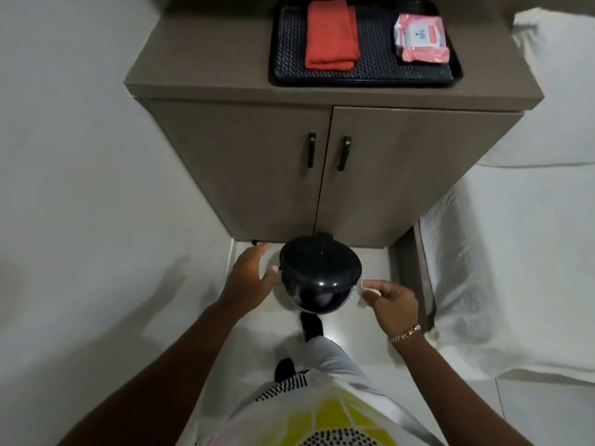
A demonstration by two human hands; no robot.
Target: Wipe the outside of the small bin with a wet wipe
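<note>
The small black bin [317, 275] with a shiny domed lid stands on the white floor in front of the cabinet. My left hand [249, 276] is open at the bin's left side, its thumb close to the rim. My right hand [391, 300] is at the bin's right side, fingers pinched on a small white wet wipe [367, 286] just beside the bin. The bin's lower body is hidden under its lid.
A brown cabinet [322, 175] with two black handles stands behind the bin. On top, a black tray [363, 77] holds a folded red cloth [331, 33] and a pink wipes pack [421, 38]. White beds flank the narrow floor [380, 262]. My foot [310, 325] is near the bin.
</note>
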